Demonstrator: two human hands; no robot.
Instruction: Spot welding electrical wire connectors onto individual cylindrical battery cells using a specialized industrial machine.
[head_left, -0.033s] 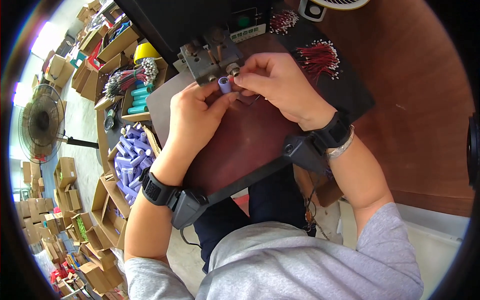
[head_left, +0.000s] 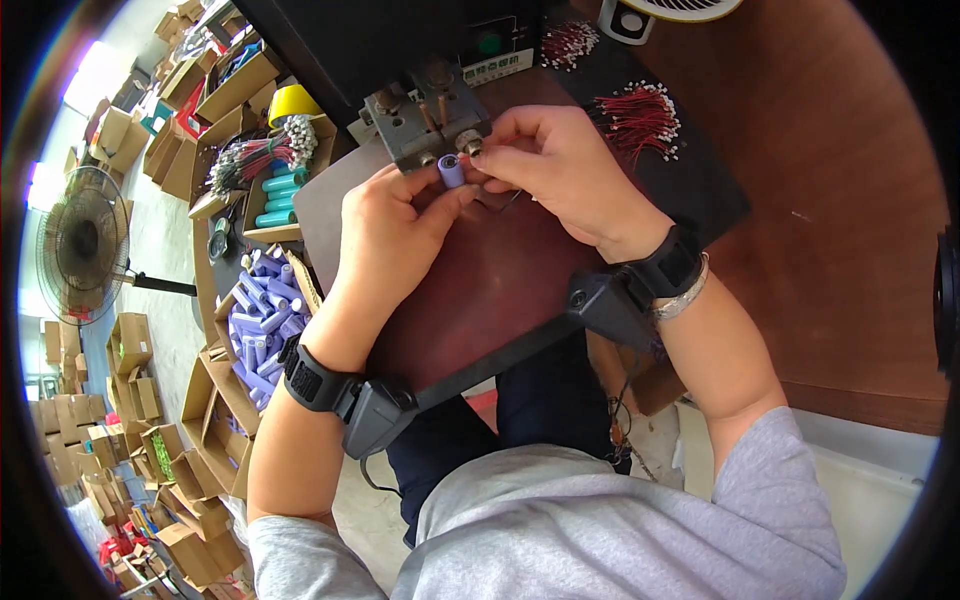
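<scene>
My left hand [head_left: 393, 225] is closed around a purple cylindrical battery cell [head_left: 452, 172], holding it upright between thumb and fingers. Just beyond the cell is a metal machine head [head_left: 408, 135] with two copper-coloured pins. My right hand [head_left: 560, 165] is pinched at the cell's upper right side, beside the round metal fitting of the head. From under its fingers a thin dark wire [head_left: 514, 200] curves down over the work surface. The fingertips hide where the wire meets the cell.
Loose purple cells [head_left: 268, 310] fill a carton at left. Behind it are green cells [head_left: 280, 195] and a bundle of wire leads [head_left: 255, 160]. Red leads [head_left: 638, 112] lie on the dark mat at right. A standing fan [head_left: 85, 245] is at far left.
</scene>
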